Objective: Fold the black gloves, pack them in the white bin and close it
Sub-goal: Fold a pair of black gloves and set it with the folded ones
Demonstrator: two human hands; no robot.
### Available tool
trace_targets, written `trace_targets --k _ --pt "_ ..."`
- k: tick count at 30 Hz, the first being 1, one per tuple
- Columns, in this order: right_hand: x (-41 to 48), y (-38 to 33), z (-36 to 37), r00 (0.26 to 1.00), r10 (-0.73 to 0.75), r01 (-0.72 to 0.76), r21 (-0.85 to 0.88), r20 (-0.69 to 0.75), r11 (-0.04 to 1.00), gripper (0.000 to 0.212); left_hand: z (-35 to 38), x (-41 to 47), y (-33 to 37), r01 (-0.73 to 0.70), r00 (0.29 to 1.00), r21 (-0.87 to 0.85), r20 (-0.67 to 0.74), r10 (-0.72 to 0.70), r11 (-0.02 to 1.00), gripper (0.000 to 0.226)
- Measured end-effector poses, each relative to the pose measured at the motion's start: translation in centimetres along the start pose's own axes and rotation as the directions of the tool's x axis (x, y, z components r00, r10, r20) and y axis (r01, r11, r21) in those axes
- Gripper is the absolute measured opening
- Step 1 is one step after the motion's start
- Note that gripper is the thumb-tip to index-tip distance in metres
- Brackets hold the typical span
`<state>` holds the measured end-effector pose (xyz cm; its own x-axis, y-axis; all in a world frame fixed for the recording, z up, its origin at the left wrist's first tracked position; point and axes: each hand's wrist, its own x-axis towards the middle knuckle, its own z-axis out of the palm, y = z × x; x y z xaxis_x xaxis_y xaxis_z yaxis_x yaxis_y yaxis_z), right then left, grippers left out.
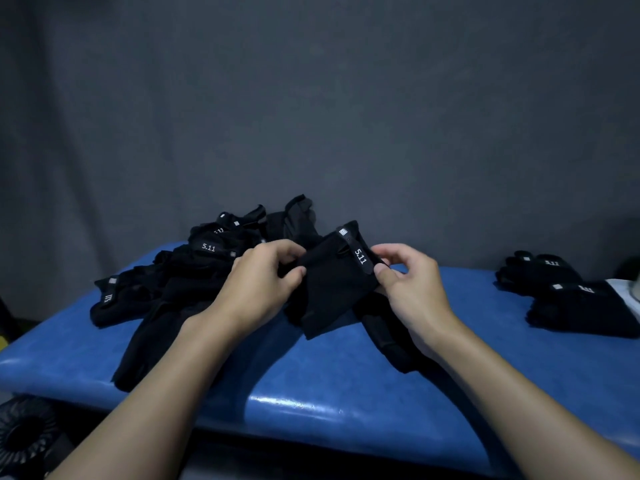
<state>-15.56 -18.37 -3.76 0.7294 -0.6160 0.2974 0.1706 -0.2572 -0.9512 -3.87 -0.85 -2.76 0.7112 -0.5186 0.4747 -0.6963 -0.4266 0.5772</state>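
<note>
Head view: we see left grip (pixel 263 282) and right grip (pixel 408 285) both pinching one black fabric glove with a white 5.11 tag (pixel 332 289), mid-scene over the blue padded surface (pixel 346 393). Loose black glove pile (pixel 180 271) left, folded black gloves (pixel 571 299) right. We judge folding is underway. Next: double it over, stack right. White edge (pixel 623 292) far right, maybe the bin.

Dim, bluish light is filling the scene; a glare streak is shining on the blue bench (pixel 287 402), perhaps from overhead; edges are bowing.
</note>
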Motion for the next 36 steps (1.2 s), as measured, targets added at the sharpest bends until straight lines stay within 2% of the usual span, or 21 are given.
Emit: trace_targets --k 4,7,13,16,20,25,29,32,36 --pt "-0.6 -0.7 -1.4 0.995 0.063 -0.073 0.145 0.077 0.987 0.034 0.2 0.0 1.4 -0.096 0.993 -0.186 -0.092 0.08 0.978 0.021" --pt "-1.2 -1.5 -2.4 0.994 0.071 -0.091 0.262 0.085 0.961 0.028 0.5 -0.2 2.3 -0.154 0.987 -0.234 -0.073 0.141 0.96 0.023" --pt "-2.2 -1.8 -3.9 0.976 -0.042 0.023 0.088 0.212 0.996 0.048 1.2 -0.4 3.9 -0.185 0.983 -0.267 -0.03 0.183 0.946 0.021" --pt "-2.6 -1.7 -3.8 0.963 -0.104 0.11 -0.009 0.247 0.994 0.04 1.7 -0.5 5.0 -0.203 0.979 -0.303 -0.073 0.19 0.931 0.025" --pt "-2.6 -1.6 -3.8 0.971 -0.188 0.199 -0.062 0.148 0.978 0.033 2.4 -0.5 6.4 -0.189 0.981 -0.424 -0.118 0.153 0.886 0.034" --pt "-2.1 -1.9 -5.7 0.991 -0.115 0.104 0.155 0.062 0.982 0.034 3.1 -0.4 7.2 -0.06 0.998 -0.497 -0.04 0.046 0.865 0.052" --pt "-2.1 -2.2 -7.2 0.999 -0.038 0.031 0.244 0.025 0.969 0.026 3.9 0.0 7.2 0.028 0.999 -0.57 0.0 -0.034 0.821 0.036" --pt "-1.9 -1.8 -8.3 0.999 -0.037 0.037 0.038 0.0 0.999 0.023 4.8 0.1 7.7 0.039 0.996 -0.61 -0.042 -0.081 0.792 0.03" --pt "-1.4 -0.6 -9.3 1.0 -0.016 0.013 -0.221 -0.014 0.975 0.02 6.0 0.2 8.3 0.034 0.991 -0.6 -0.081 -0.103 0.799 0.031"
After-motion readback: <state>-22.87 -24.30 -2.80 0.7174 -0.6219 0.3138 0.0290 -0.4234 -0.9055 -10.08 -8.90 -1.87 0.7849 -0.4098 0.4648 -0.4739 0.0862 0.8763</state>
